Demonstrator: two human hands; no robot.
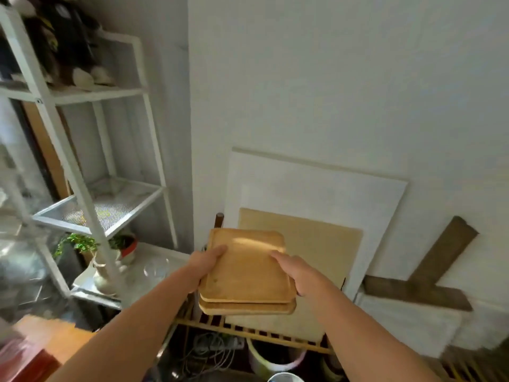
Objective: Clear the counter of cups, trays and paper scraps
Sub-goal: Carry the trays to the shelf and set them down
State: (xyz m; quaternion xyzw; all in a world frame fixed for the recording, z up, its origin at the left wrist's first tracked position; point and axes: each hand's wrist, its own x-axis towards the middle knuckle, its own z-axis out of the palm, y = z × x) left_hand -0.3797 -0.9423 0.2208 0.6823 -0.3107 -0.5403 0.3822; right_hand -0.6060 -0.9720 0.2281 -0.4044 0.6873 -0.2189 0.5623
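Trays (245, 271), two stacked, held between my left hand (205, 267) and right hand (298, 275), each gripping an edge, above the slatted rack (261, 336); stowing step, I judge; next, lower them level onto the slats

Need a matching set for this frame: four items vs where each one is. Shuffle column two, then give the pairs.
1. wooden trays
2. potted plant
3. white board
4. dark wood piece

A. leaning on the wall, behind the tan board
B. low on the white shelf unit, left
C. stacked, held by left hand and right hand
D. against the wall, far right

Pairs: 1-C, 2-B, 3-A, 4-D
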